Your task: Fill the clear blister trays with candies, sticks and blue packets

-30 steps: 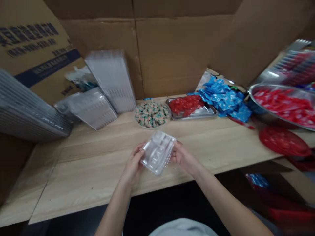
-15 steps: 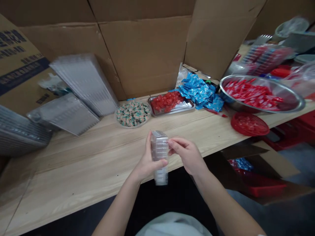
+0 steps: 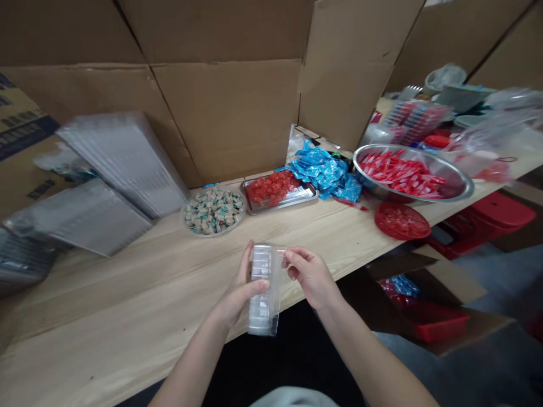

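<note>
My left hand [image 3: 240, 285] grips a clear plastic blister tray [image 3: 263, 288], held upright on its narrow end above the wooden table [image 3: 127, 299]. My right hand [image 3: 311, 277] is at the tray's upper right edge, with its fingertips pinching the thin plastic. Behind the hands lie a round plate of wrapped sweets [image 3: 214, 233], a steel tray of red sweets [image 3: 280, 204], and a heap of blue sachets [image 3: 326, 176]. Neither hand touches these.
Stacks of clear trays [image 3: 123, 164] lean against the cardboard wall [image 3: 224, 118] at the left. A steel bowl of red sticks [image 3: 424, 195] and a red mesh basket [image 3: 401, 220] stand at the right. Below the table's edge sit a red stool [image 3: 496, 212] and an open box [image 3: 428, 319].
The view has swung further left and up, so the table items shift. The tray stays upright in my left hand, and my right fingertips have moved up to its edge.
</note>
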Available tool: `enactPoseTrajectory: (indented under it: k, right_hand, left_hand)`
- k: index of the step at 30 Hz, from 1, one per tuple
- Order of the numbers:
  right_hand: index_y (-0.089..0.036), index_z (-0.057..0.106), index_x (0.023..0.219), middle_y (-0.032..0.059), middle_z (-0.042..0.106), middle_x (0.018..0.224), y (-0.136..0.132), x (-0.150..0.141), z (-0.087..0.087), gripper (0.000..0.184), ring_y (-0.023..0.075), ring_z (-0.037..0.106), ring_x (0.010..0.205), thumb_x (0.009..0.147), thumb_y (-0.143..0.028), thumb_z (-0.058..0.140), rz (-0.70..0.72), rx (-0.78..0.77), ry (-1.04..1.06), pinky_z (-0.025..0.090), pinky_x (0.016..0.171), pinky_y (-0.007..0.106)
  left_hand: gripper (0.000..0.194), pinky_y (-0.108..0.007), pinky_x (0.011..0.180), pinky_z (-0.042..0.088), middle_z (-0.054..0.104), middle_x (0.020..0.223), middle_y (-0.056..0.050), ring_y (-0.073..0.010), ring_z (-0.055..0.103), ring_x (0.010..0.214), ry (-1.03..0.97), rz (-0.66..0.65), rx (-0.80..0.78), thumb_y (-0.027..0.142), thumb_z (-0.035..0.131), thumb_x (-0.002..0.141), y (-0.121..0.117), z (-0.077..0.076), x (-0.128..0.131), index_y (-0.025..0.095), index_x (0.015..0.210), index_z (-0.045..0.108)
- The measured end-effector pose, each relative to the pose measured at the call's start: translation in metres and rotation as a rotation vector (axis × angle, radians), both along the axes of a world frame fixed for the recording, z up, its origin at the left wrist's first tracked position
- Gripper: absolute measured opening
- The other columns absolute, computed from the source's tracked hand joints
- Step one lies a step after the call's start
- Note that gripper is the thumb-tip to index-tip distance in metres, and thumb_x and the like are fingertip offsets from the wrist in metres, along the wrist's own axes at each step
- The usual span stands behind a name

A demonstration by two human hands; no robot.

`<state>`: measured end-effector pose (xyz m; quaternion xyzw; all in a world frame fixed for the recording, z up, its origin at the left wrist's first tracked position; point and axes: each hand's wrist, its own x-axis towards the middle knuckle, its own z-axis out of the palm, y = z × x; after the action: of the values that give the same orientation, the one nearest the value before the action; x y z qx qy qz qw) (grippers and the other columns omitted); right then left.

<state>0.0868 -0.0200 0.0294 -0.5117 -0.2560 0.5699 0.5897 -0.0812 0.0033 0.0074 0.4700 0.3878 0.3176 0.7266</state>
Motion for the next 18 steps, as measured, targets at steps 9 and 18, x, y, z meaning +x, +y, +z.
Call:
enactPoseTrajectory:
  k: [9,18]
  right_hand:
    - [-0.019,0.059,0.069,0.0012,0.058,0.066,0.049,0.135,-0.044,0.017,0.0144,0.059,0.061,0.065,-0.034,0.067,-0.491,-0.080,-0.154,0.042,0.047,0.024]
    - [-0.018,0.065,0.081,0.0012,0.061,0.072,-0.003,0.069,-0.016,0.023,0.0128,0.056,0.063,0.073,-0.039,0.065,-0.055,0.076,-0.162,0.045,0.051,0.024]
  left_hand:
    - [0.105,-0.045,0.112,0.011,0.005,0.153,-0.002,-0.0293,0.012,0.138,0.423,0.108,0.334,0.039,0.069,0.066,0.032,0.004,-0.029,0.035,0.143,-0.001]
    - [0.111,-0.049,0.108,0.019,0.020,0.147,-0.013,-0.0328,0.023,0.134,0.358,-0.048,0.241,0.033,0.073,0.060,0.012,0.000,0.047,0.028,0.144,0.001]
